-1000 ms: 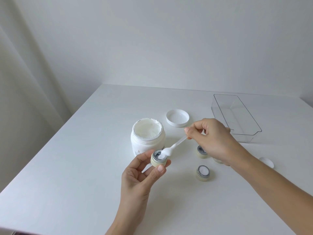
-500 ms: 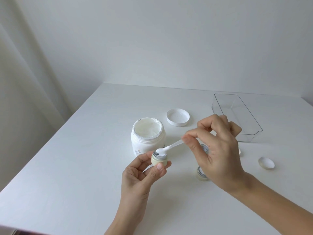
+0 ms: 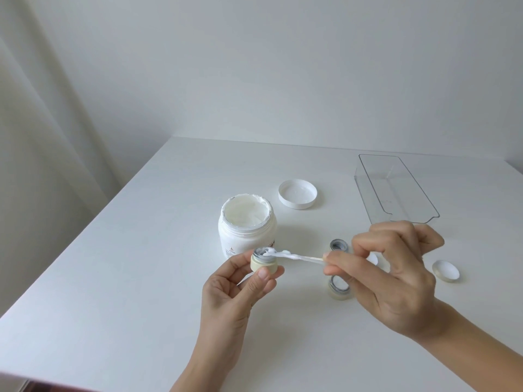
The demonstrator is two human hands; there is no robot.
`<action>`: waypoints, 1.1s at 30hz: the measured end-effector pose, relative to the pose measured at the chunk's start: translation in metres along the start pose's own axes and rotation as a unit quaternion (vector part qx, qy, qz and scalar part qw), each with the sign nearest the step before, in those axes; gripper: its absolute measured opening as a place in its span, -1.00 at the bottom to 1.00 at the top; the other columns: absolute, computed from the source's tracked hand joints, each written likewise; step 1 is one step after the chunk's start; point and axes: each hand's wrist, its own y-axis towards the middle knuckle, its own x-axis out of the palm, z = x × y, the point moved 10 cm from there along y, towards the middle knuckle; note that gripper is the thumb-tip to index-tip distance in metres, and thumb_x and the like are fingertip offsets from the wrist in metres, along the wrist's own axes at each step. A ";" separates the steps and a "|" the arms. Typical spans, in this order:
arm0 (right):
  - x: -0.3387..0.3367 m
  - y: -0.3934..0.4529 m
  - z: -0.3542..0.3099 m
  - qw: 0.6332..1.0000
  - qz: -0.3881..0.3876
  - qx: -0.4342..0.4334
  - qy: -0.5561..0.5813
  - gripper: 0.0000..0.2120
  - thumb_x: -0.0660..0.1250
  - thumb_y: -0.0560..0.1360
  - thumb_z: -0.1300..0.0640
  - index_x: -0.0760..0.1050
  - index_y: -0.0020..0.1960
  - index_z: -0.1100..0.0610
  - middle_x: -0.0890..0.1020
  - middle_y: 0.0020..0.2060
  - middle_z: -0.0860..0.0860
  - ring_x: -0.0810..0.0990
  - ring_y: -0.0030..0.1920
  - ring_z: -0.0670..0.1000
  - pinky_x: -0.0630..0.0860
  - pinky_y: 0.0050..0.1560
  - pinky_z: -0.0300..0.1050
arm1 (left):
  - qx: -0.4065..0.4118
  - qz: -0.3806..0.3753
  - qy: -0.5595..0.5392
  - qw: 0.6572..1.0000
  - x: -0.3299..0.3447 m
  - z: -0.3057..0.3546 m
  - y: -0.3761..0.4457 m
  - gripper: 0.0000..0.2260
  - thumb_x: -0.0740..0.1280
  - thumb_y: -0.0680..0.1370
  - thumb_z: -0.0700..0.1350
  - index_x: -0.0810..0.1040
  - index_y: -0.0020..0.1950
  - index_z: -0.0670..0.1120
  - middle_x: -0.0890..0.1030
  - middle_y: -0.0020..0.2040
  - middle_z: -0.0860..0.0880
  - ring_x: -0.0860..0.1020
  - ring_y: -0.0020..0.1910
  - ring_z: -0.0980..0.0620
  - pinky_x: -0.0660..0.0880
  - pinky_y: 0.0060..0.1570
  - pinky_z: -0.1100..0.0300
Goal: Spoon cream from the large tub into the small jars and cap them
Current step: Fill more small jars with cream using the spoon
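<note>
Left hand: the left hand (image 3: 235,290) is raised above the table, thumb and fingers curled round a small jar (image 3: 264,261), gripping it by its cream-coloured wall.
Small jar: upright, mouth up, uncapped; grey rim showing; white cream heaped at the mouth.
Right hand: the right hand (image 3: 387,275) pinches the handle end of a clear spatula (image 3: 300,256) between thumb and fingertips; the other fingers are bent loosely above.
Spatula: nearly level, cream-coated tip touching the mouth of the held jar.
Large tub (image 3: 247,224): stands open on the white table (image 3: 119,278), just behind the held jar; full of cream, rim smeared.
Tub lid (image 3: 297,193): lies upside down behind and to the right of the tub, apart from it.
Other jars: one open jar (image 3: 338,245) near the right hand's fingers, a second open jar (image 3: 338,287) nearer the camera, partly hidden by that hand.
Small cap (image 3: 446,271): lies inside-up on the table, right of the hand.
Clear tray (image 3: 396,190): at the far right of the table, well apart from the tub.
</note>
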 end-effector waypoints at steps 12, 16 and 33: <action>0.041 0.054 0.038 0.989 -0.032 0.143 -0.003 -0.80 0.35 0.51 -0.01 0.64 -0.25 0.00 0.51 -0.21 0.00 0.44 -0.17 0.05 0.07 -0.04 -0.06 | 0.000 -0.012 0.001 1.000 0.004 0.000 0.000 -0.69 0.52 0.36 -0.08 0.69 0.08 -0.10 0.72 0.07 -0.14 0.68 0.08 -0.21 0.61 -0.05 0.21; 0.091 0.076 0.020 0.984 -0.161 0.071 -0.013 -0.81 0.42 0.44 -0.02 0.60 -0.29 0.05 0.52 -0.20 0.01 0.50 -0.13 0.10 0.04 -0.06 -0.09 | -0.004 -0.017 0.025 1.000 0.006 0.001 -0.001 -0.68 0.52 0.36 -0.04 0.70 0.09 -0.05 0.71 0.10 -0.15 0.69 0.07 -0.19 0.61 -0.04 0.21; 0.180 0.045 0.039 0.874 -0.426 0.210 0.096 -0.65 0.22 0.57 -0.03 0.58 -0.25 0.15 0.45 -0.24 -0.03 0.39 -0.01 0.09 0.11 -0.07 -0.04 | -0.001 -0.031 0.030 0.999 0.007 -0.002 0.001 -0.66 0.52 0.36 -0.10 0.67 0.13 -0.05 0.68 0.17 -0.13 0.68 0.09 -0.22 0.60 -0.03 0.21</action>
